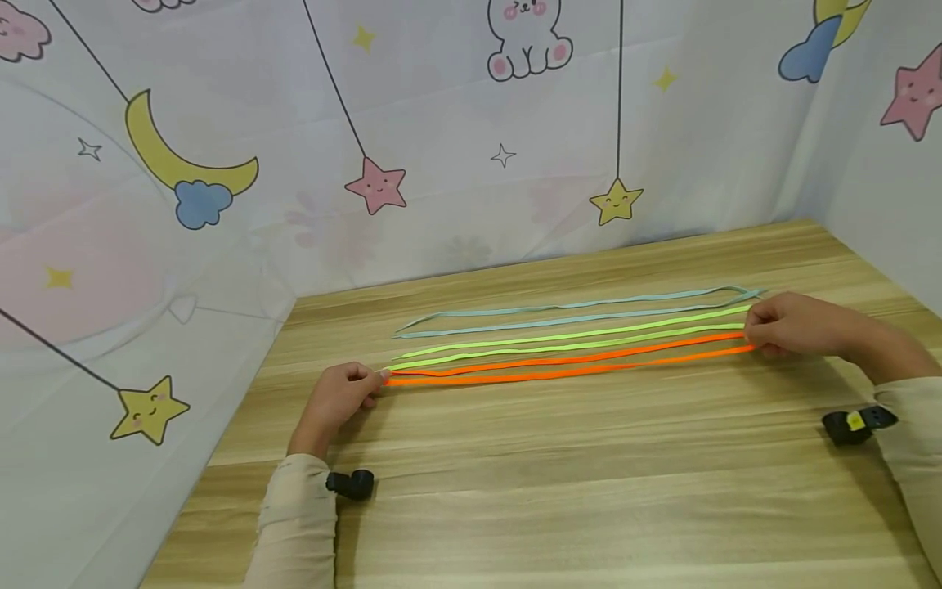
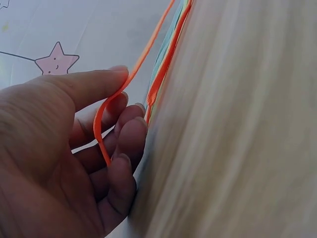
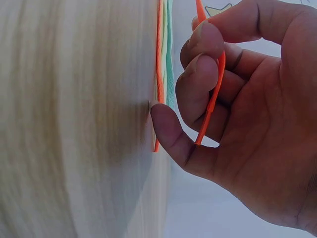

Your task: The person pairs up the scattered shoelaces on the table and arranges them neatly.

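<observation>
My left hand pinches one end of a flat orange shoelace between thumb and fingertips. At the other end my right hand pinches the same lace, which stretches straight between them. In the left wrist view the held lace rises off the fingertips, its tail curving into the palm. Its other tail crosses the right fingers and palm in the right wrist view. A second orange strand lies just behind on the table, its end close to my left fingertips.
Behind the orange strands, two yellow-green laces and two pale blue laces lie lengthwise on the wooden table. The blue ones cross at their right end. A printed white curtain hangs along the back and sides.
</observation>
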The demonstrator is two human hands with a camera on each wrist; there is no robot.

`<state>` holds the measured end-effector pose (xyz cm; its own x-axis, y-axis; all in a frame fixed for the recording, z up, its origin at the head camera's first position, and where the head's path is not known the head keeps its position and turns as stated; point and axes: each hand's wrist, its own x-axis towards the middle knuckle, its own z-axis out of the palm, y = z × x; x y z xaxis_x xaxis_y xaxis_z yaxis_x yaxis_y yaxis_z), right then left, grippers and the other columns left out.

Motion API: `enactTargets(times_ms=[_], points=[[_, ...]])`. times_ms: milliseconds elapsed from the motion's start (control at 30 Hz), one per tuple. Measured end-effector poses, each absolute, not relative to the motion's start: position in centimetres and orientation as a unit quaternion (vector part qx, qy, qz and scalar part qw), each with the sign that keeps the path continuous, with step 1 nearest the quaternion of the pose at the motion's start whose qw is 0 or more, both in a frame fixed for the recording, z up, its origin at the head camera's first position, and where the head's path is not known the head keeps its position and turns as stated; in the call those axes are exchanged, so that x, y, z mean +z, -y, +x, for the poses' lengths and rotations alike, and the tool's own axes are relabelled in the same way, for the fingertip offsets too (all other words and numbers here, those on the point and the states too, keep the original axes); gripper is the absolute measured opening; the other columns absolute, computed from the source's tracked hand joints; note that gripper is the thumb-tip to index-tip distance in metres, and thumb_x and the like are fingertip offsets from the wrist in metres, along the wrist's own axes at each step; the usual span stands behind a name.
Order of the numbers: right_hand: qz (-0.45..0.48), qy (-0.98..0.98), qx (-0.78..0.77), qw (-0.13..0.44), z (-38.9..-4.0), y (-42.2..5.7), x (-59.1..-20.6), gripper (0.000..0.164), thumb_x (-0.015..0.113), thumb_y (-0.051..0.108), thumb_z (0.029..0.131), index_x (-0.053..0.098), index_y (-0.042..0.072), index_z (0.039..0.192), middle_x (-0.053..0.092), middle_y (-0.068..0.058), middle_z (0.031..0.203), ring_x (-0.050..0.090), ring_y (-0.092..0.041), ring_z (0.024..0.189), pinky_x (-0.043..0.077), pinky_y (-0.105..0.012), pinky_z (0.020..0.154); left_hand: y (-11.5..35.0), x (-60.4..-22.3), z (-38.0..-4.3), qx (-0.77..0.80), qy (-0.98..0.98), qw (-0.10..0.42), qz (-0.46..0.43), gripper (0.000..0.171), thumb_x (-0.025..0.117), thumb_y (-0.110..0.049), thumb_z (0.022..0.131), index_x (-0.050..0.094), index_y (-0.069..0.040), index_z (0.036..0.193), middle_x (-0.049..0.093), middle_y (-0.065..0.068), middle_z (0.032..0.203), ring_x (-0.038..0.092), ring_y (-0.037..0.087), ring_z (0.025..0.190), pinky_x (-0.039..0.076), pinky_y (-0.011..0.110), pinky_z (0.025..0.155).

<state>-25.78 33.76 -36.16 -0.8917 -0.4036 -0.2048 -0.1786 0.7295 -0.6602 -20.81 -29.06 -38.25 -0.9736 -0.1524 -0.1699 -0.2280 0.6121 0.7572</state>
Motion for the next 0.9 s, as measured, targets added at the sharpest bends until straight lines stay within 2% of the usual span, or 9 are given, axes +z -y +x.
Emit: enactTargets(times_ms=[200,367,467,767,900], points=[[-0.164,-0.917,-0.322,0.167,-25.57,-33.67,-36.05,0.017,0.051,0.001,0.09,0.052,0.006,0.073,0.047,-0.003,0.064,0.037,-0.01,0.053,0.033,-0.026,0.051,29.17,-38.19,-20.71,0.42,-0.9,0.053,-0.103,0.035,0.071,-0.042,0.093,0.071,-0.007,0.09,0.065,0.005,0.093,0.059,0.021,0.079,0.044,0.032,0.07],[-0.165,-0.922,-0.31,0.163,-25.65,-33.49,-36.2,0.019,0.051,0.0,0.089,0.05,0.007,0.072,0.044,0.0,0.062,0.034,-0.009,0.052,0.031,-0.025,0.051,29.41,-38.22,-20.65,0.402,-0.909,0.061,-0.097,0.035,0.073,-0.041,0.092,0.068,-0.008,0.081,0.06,0.003,0.074,0.046,0.02,0.067,0.034,0.031,0.059],[-0.165,-0.926,-0.301,0.159,-25.76,-33.43,-36.32,0.019,0.051,0.0,0.089,0.051,0.007,0.072,0.045,-0.001,0.064,0.035,-0.009,0.053,0.031,-0.026,0.052,29.51,-38.22,-20.63,0.391,-0.914,0.061,-0.089,0.034,0.074,-0.04,0.092,0.067,-0.008,0.08,0.058,0.003,0.07,0.041,0.021,0.065,0.03,0.031,0.057],[-0.164,-0.937,-0.273,0.14,-25.96,-33.49,-36.49,0.017,0.054,0.003,0.089,0.055,0.009,0.073,0.048,0.001,0.067,0.039,-0.01,0.055,0.033,-0.026,0.053,29.51,-37.92,-20.46,0.368,-0.925,0.058,-0.075,0.031,0.073,-0.036,0.092,0.07,-0.007,0.081,0.051,0.001,0.074,0.043,0.021,0.071,0.031,0.031,0.06],[-0.165,-0.943,-0.259,0.13,-26.03,-33.53,-36.5,0.019,0.056,0.006,0.091,0.057,0.01,0.072,0.046,0.001,0.064,0.038,-0.011,0.053,0.033,-0.026,0.052,29.5,-37.79,-20.44,0.365,-0.926,0.056,-0.079,0.03,0.071,-0.037,0.094,0.073,-0.009,0.084,0.058,0.003,0.084,0.046,0.023,0.079,0.034,0.032,0.065]])
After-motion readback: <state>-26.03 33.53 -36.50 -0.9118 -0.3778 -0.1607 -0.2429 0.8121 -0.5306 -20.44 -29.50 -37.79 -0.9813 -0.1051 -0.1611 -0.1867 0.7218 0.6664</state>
